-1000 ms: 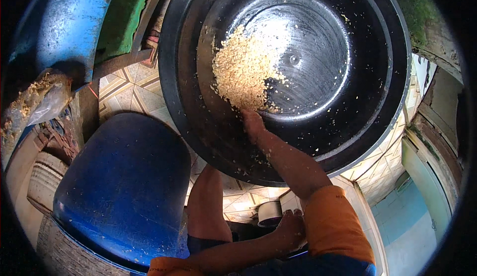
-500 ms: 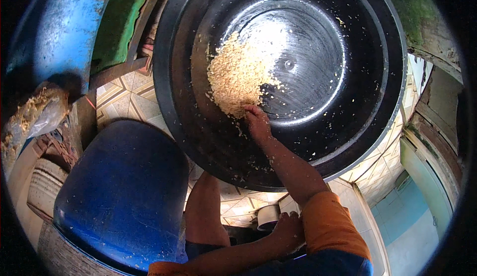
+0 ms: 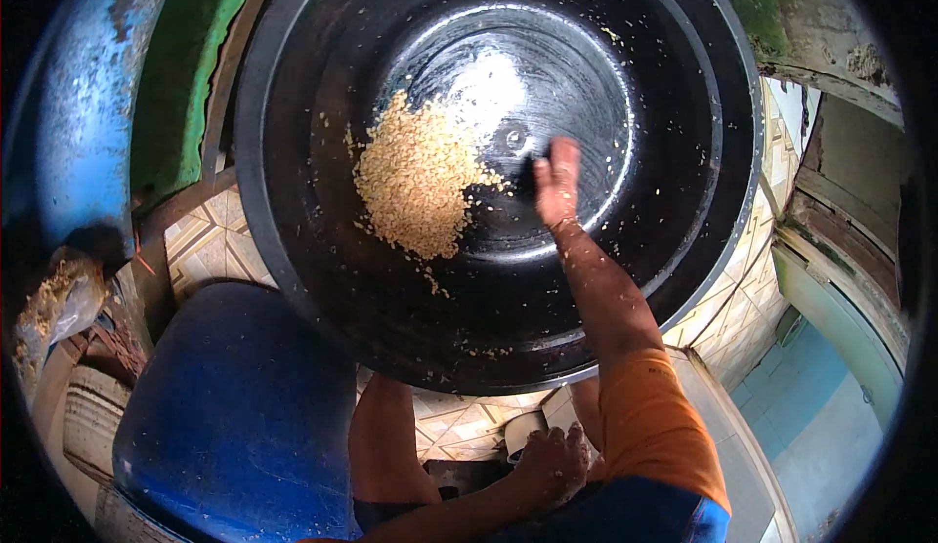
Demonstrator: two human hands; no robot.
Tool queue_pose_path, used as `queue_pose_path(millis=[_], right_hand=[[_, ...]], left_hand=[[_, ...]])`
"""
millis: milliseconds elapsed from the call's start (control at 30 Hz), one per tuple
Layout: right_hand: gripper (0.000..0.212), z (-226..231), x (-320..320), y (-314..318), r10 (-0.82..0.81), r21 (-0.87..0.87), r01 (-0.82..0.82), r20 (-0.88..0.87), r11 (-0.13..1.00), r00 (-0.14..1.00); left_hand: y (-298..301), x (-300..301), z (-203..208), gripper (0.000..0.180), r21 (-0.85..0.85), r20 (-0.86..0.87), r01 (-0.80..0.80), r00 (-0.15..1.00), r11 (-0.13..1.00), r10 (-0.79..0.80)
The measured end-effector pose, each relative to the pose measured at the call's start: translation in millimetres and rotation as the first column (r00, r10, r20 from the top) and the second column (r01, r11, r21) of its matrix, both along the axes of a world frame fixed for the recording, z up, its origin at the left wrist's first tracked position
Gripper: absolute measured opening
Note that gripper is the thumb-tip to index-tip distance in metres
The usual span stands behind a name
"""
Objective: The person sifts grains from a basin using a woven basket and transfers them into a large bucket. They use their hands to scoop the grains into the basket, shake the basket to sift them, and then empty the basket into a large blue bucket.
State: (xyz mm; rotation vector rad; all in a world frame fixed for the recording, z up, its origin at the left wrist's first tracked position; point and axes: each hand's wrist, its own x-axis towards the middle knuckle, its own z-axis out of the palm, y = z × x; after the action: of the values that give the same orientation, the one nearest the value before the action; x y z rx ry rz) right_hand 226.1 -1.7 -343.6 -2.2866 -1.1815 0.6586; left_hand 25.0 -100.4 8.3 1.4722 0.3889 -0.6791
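Our right hand has swung off the grain to the basin's middle.
It is open, thumb apart, seemingly empty; our left hand curls outside the basin, contents hidden. Grain sits heaped left of centre; a hard sweep could fling it over the rim.

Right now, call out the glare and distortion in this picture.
Head view: white glare on the bottom of the black basin, beside the pale grainy pile; same head view: corners blacked out, straight edges bowed toward the picture's rim.
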Motion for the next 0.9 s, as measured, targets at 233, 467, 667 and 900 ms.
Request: queue_pose_path(millis=[233,467,667,900], right_hand=[[0.071,6,74,12,-0.393,-0.041,0.442,0.388,0.896,0.833],[0.048,85,13,39,0.457,-0.167,-0.481,-0.164,0.861,0.874],[0.057,96,112,150,0.689,-0.528,-0.446,0.501,0.723,0.524],[0.056,46,163,40,0.512,-0.297,-0.482,0.754,0.824,0.412]], left_hand=[[-51,-5,-17,0.041,0.071,0.053,-0.054,0.997,0.996,0.050],[18,13,-5,0.044,0.111,0.182,0.090,0.977,0.990,-0.109],[4,11,-12,0.033,0.218,0.250,-0.109,0.967,0.970,0.053],[19,17,-10,0.031,0.224,0.290,-0.136,0.955,0.965,0.067]])
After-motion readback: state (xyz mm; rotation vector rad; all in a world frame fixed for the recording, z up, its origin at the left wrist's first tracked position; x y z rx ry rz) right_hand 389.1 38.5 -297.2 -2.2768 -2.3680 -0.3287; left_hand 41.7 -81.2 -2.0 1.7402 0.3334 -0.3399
